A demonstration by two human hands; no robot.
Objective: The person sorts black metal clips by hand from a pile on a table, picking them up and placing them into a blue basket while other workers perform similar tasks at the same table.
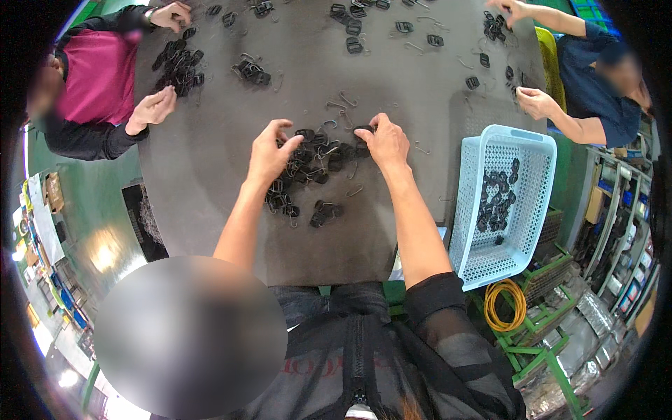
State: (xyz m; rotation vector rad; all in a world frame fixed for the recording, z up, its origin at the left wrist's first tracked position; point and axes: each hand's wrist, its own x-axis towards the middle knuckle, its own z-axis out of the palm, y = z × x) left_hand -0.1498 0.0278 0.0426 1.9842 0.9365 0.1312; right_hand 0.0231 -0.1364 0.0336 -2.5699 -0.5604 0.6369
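Observation:
In front of me on the dark grey table lies a loose pile of small black plastic buckles (301, 168) tangled with thin metal wire hooks. My left hand (266, 155) is at the pile's left side, thumb and index finger apart, with the thumb close to the topmost buckles. At the pile's right edge, my right hand (389, 145) pinches a black buckle (363, 134) between thumb and fingers; the fingers partly cover it. A few bare wire hooks (343, 110) lie just beyond the pile, and a small separate cluster of buckles (325, 213) sits nearer to me.
A light blue plastic basket (467, 210) with black buckles inside stands at the table's right edge. Two co-workers' hands (155, 108) (537, 103) handle similar piles at left and right. Further buckles (250, 71) lie across the table (210, 175). A coiled orange hose (505, 305) hangs below the basket.

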